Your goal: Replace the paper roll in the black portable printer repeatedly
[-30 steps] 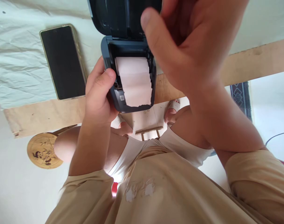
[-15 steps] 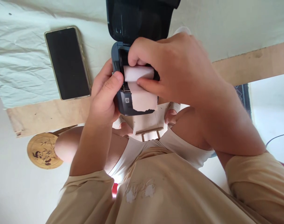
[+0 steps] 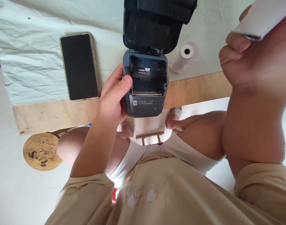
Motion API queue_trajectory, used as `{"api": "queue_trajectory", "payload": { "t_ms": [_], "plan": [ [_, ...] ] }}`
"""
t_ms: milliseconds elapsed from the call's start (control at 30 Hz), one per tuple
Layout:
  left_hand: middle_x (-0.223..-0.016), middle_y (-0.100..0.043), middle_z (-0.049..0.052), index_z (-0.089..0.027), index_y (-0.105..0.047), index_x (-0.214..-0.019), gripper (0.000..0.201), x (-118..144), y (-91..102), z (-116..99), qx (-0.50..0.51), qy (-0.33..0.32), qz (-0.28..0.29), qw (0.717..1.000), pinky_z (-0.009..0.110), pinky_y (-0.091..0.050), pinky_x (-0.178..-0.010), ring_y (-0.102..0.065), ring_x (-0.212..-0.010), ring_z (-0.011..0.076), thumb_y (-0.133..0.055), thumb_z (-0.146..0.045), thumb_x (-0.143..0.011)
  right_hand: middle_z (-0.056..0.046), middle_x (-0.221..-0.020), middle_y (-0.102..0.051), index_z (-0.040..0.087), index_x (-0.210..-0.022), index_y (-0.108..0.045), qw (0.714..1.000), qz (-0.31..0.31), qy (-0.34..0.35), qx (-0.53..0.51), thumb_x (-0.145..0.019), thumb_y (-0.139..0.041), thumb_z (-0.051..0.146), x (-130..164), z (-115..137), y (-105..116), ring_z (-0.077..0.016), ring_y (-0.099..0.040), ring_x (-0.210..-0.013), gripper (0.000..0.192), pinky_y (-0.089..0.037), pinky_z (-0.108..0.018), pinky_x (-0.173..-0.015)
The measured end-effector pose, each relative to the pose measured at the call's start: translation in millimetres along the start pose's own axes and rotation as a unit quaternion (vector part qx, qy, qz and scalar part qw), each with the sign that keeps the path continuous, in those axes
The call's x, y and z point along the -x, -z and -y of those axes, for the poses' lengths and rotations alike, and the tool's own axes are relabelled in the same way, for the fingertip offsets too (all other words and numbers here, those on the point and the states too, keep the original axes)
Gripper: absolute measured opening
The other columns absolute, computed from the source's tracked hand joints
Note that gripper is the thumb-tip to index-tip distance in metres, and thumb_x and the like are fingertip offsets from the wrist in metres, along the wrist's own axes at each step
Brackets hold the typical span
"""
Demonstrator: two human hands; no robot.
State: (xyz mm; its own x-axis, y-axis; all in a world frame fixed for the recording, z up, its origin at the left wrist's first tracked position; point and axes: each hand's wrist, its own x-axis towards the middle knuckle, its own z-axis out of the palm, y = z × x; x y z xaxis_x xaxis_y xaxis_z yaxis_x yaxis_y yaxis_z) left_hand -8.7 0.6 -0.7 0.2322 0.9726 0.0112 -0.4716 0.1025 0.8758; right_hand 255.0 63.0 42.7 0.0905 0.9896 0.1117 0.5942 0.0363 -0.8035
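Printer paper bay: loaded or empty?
Empty. The printer has its lid flipped up and the bay shows bare dark plastic. The right hand holds a paper roll clear of it; the left hand grips the body.

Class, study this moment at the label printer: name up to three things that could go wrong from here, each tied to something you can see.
1. The printer juts past the table edge, steadied only by the left hand; it might tip off.
2. The spare roll lies on its side near that edge and could roll away.
3. The right hand holds the removed roll high in a loose-looking grip; it could drop or unspool.
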Motion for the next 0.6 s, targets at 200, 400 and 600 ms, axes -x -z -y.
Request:
{"api": "queue_trajectory", "payload": {
  "t_ms": [200,400,600],
  "plan": [
    [-0.089,-0.066,0.002,-0.011,-0.059,-0.108,0.026,0.1,-0.6,-1.8,-0.006,0.010,0.001,1.000,0.041,-0.058,-0.093,-0.067,-0.112,0.0221,-0.047,-0.027,-0.091,0.002,-0.075,-0.038,0.022,-0.083,-0.039,0.994,-0.075,0.079,0.004,-0.076,-0.051,0.033,0.9,-25.6,-6.9,-0.0056,-0.040,-0.056,0.017,-0.036,-0.028,-0.054],
    [-0.089,-0.067,0.003,-0.011,-0.059,-0.108,0.029,0.1,0.9,-0.9,-0.001,0.014,-0.006,1.000,0.045,-0.056,-0.098,-0.062,-0.120,0.0247,-0.051,-0.031,-0.089,-0.004,-0.101,-0.058,0.020,-0.103,-0.057,0.986,-0.066,0.097,0.120,-0.072,-0.061,0.024,2.1,-41.4,-7.6,-0.0091,-0.047,-0.079,0.032,-0.037,-0.027,-0.068],
    [-0.091,-0.068,0.005,-0.013,-0.061,-0.106,0.033,-1.8,0.6,-0.1,-0.003,0.017,-0.013,1.000,0.043,-0.060,-0.090,-0.063,-0.118,0.0276,-0.058,-0.038,-0.085,-0.009,-0.115,-0.059,0.013,-0.116,-0.058,0.954,-0.153,0.236,0.108,-0.068,-0.053,0.009,9.4,-31.1,-7.7,-0.0196,-0.055,-0.108,0.048,-0.042,-0.035,-0.094]
  ]
}}
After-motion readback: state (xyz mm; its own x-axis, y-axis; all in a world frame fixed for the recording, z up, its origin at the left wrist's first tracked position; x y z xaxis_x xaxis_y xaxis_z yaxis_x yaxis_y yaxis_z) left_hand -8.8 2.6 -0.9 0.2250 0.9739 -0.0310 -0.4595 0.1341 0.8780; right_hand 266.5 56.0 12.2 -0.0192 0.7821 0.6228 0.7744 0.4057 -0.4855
